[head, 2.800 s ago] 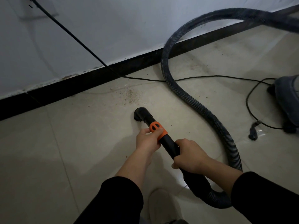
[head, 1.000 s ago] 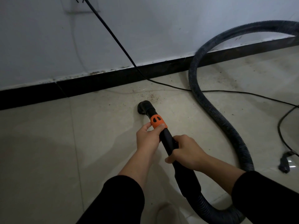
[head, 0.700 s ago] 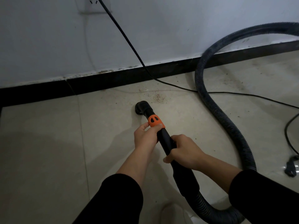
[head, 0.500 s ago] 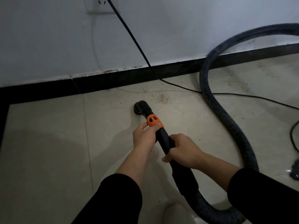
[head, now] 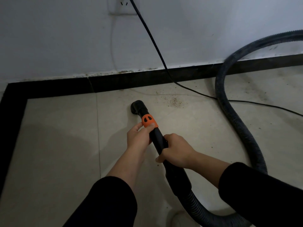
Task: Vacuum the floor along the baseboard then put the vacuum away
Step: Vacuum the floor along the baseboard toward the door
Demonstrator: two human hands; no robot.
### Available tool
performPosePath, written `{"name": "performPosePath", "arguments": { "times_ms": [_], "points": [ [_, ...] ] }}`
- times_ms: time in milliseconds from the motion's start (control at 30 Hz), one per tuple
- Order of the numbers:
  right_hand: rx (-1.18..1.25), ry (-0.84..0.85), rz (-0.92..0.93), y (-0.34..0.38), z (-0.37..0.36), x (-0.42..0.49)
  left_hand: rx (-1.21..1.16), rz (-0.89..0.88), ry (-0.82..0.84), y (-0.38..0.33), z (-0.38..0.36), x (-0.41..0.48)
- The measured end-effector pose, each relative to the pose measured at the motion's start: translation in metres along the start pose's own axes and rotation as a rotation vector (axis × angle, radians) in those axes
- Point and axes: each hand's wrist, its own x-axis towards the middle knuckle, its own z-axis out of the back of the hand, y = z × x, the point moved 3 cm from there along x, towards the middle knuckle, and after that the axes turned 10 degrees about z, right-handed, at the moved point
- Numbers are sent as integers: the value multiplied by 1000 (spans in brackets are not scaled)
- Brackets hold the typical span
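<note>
Both hands hold the black vacuum wand (head: 158, 139). My left hand (head: 139, 136) grips it just below the orange collar (head: 148, 121); my right hand (head: 176, 151) grips it lower down. The round black nozzle (head: 136, 106) rests on the beige tiled floor (head: 57, 145), a short way in front of the black baseboard (head: 131, 82). A patch of brown crumbs (head: 174, 102) lies to the right of the nozzle. The ribbed hose (head: 236, 118) loops from the wand round to the right and up along the wall. The vacuum body is out of view.
A black power cord (head: 152, 38) runs from a wall socket (head: 122, 5) down across the baseboard and along the floor to the right. The baseboard turns a corner at the left (head: 11, 112). A thin white wire hangs below the socket.
The view has swung left, bringing the room corner and the socket into sight. The nozzle has moved left, away from the crumb patch. Both hands keep their grip on the wand.
</note>
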Motion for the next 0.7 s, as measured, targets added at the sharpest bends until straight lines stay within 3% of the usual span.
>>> {"name": "performPosePath", "arguments": {
  "times_ms": [700],
  "points": [
    [-68, 10, 209, 31, -33, 35, 54, -121, -11, -23, 56, 8]
  ]
}}
